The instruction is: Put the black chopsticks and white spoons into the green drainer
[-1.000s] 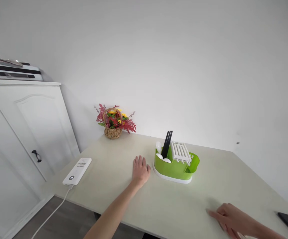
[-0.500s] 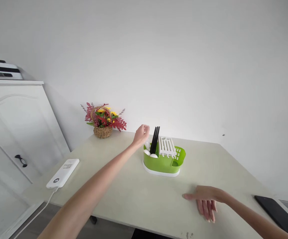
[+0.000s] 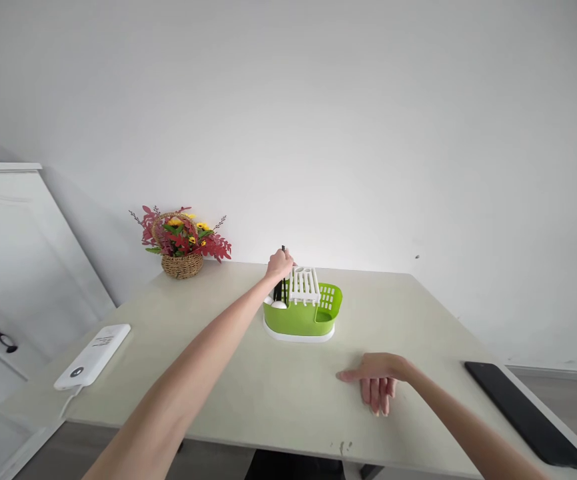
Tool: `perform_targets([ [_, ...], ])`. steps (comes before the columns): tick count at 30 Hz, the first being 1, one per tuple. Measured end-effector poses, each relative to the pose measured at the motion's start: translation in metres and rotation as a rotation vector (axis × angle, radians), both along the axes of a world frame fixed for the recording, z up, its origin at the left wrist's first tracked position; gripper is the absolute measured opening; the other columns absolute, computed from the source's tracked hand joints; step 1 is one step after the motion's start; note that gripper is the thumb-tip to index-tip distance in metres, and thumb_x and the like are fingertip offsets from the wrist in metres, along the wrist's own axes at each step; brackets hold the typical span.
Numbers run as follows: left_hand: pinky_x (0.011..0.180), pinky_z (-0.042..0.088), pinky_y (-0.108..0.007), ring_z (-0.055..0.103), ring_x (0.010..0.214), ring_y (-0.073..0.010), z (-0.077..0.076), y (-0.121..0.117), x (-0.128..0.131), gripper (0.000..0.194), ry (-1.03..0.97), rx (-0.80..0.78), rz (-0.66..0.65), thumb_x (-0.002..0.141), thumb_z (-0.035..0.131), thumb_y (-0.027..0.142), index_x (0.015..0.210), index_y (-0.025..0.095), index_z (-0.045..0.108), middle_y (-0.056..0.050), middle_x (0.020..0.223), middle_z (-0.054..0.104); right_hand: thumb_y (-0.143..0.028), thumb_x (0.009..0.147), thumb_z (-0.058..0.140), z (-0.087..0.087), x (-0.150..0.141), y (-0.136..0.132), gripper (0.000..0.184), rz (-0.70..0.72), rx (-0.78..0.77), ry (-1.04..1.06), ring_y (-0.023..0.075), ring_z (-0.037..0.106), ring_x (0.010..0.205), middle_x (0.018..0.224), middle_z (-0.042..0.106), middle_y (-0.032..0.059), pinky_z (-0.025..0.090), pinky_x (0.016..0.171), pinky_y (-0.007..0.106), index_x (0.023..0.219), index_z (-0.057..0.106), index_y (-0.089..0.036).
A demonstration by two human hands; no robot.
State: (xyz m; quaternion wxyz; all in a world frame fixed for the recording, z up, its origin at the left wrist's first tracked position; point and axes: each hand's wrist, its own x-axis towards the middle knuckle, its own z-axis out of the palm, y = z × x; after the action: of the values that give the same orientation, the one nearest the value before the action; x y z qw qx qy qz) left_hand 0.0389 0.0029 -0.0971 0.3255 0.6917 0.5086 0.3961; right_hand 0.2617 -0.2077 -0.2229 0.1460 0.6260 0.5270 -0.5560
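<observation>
A green cutlery holder [image 3: 301, 321] with a white slotted insert [image 3: 304, 285] stands in the middle of the pale table [image 3: 248, 380]. Black chopsticks [image 3: 282, 288] and white spoons stick up from its left end. My left hand [image 3: 279, 267] reaches over that end with its fingers closed round the tops of the black chopsticks. My right hand [image 3: 377, 381] lies flat on the table in front of the holder, fingers stretched out and holding nothing.
A wicker basket of red and yellow flowers [image 3: 181, 241] stands at the table's back left. A white power bank [image 3: 92, 355] with a cable lies near the left edge. A black flat device [image 3: 526, 411] lies at the right edge. A white cabinet [image 3: 13, 253] stands left.
My left hand rose from the table beside the holder and closed on the black chopsticks. My right hand slid forward along the table. The view has shifted to the right.
</observation>
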Motion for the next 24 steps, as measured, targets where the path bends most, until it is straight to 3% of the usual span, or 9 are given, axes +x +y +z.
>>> perform_targets([
  [3, 0.073, 0.056, -0.033, 0.073, 0.066, -0.0188, 0.032, 0.003, 0.002, 0.037, -0.168, -0.067, 0.032, 0.110, 0.038, 0.040, 0.083, 0.019, 0.052, -0.011, 0.078, 0.076, -0.092, 0.078, 0.049, 0.001, 0.000, 0.000, 0.084, -0.009, 0.009, -0.001, 0.0231, 0.079, 0.076, 0.095, 0.080, 0.0194, 0.046, 0.055, 0.024, 0.078, 0.077, -0.013],
  [6, 0.068, 0.056, -0.029, 0.071, 0.064, -0.0154, 0.089, 0.018, -0.015, 0.040, -0.354, -0.037, 0.083, 0.112, 0.030, 0.044, 0.086, 0.019, 0.047, -0.010, 0.081, 0.074, -0.092, 0.077, 0.050, 0.000, 0.001, 0.000, 0.084, -0.021, 0.013, 0.002, 0.0226, 0.079, 0.077, 0.098, 0.080, 0.0192, 0.046, 0.054, 0.023, 0.078, 0.077, -0.013],
  [9, 0.066, 0.055, -0.027, 0.068, 0.064, -0.0126, 0.149, 0.037, -0.058, 0.042, -0.486, 0.031, 0.158, 0.114, 0.016, 0.041, 0.090, 0.020, 0.044, -0.006, 0.079, 0.070, -0.091, 0.077, 0.052, -0.002, 0.002, 0.000, 0.083, -0.028, 0.010, 0.005, 0.0217, 0.078, 0.074, 0.098, 0.081, 0.0188, 0.044, 0.053, 0.023, 0.078, 0.077, -0.013],
  [12, 0.059, 0.053, -0.025, 0.053, 0.050, -0.0093, 0.178, 0.050, -0.112, 0.037, -0.651, 0.024, 0.265, 0.114, 0.021, 0.033, 0.088, 0.021, 0.045, 0.004, 0.063, 0.053, -0.091, 0.077, 0.051, -0.002, 0.002, -0.002, 0.083, -0.030, 0.019, 0.004, 0.0218, 0.078, 0.074, 0.097, 0.080, 0.0188, 0.042, 0.052, 0.023, 0.077, 0.077, -0.013],
  [14, 0.057, 0.052, -0.024, 0.047, 0.047, -0.0085, 0.173, 0.051, -0.147, 0.032, -0.567, -0.091, 0.257, 0.112, 0.030, 0.028, 0.088, 0.019, 0.050, 0.006, 0.059, 0.045, -0.092, 0.077, 0.050, -0.001, 0.001, -0.004, 0.084, -0.033, 0.032, 0.001, 0.0221, 0.078, 0.075, 0.097, 0.080, 0.0189, 0.041, 0.051, 0.023, 0.077, 0.077, -0.013],
  [16, 0.061, 0.055, -0.027, 0.054, 0.055, -0.0103, 0.152, 0.048, -0.176, 0.023, -0.496, -0.171, 0.274, 0.109, 0.042, 0.024, 0.094, 0.016, 0.057, 0.003, 0.064, 0.052, -0.093, 0.077, 0.050, -0.001, 0.001, -0.005, 0.084, -0.038, 0.039, -0.005, 0.0221, 0.078, 0.075, 0.098, 0.080, 0.0190, 0.041, 0.051, 0.023, 0.077, 0.077, -0.013],
  [18, 0.072, 0.060, -0.035, 0.066, 0.078, -0.0163, 0.120, 0.042, -0.197, 0.017, -0.420, -0.251, 0.302, 0.105, 0.055, 0.027, 0.109, 0.012, 0.063, -0.006, 0.089, 0.067, -0.093, 0.076, 0.050, -0.002, 0.001, -0.006, 0.084, -0.041, 0.038, -0.011, 0.0218, 0.078, 0.074, 0.097, 0.080, 0.0192, 0.042, 0.051, 0.024, 0.077, 0.077, -0.013],
  [20, 0.088, 0.061, -0.047, 0.067, 0.108, -0.0250, 0.084, 0.038, -0.211, 0.039, -0.347, -0.314, 0.324, 0.099, 0.066, 0.039, 0.131, 0.017, 0.061, -0.011, 0.128, 0.065, -0.093, 0.076, 0.051, -0.003, 0.001, -0.005, 0.083, -0.043, 0.031, -0.015, 0.0215, 0.077, 0.072, 0.096, 0.080, 0.0191, 0.043, 0.053, 0.024, 0.077, 0.077, -0.014],
  [24, 0.093, 0.059, -0.048, 0.066, 0.112, -0.0257, 0.015, 0.030, -0.225, 0.041, -0.218, -0.319, 0.356, 0.099, 0.066, 0.038, 0.134, 0.017, 0.061, -0.011, 0.132, 0.064, -0.091, 0.077, 0.052, -0.003, 0.000, -0.005, 0.082, -0.047, 0.020, -0.025, 0.0217, 0.077, 0.072, 0.096, 0.080, 0.0189, 0.043, 0.053, 0.024, 0.077, 0.078, -0.014],
])
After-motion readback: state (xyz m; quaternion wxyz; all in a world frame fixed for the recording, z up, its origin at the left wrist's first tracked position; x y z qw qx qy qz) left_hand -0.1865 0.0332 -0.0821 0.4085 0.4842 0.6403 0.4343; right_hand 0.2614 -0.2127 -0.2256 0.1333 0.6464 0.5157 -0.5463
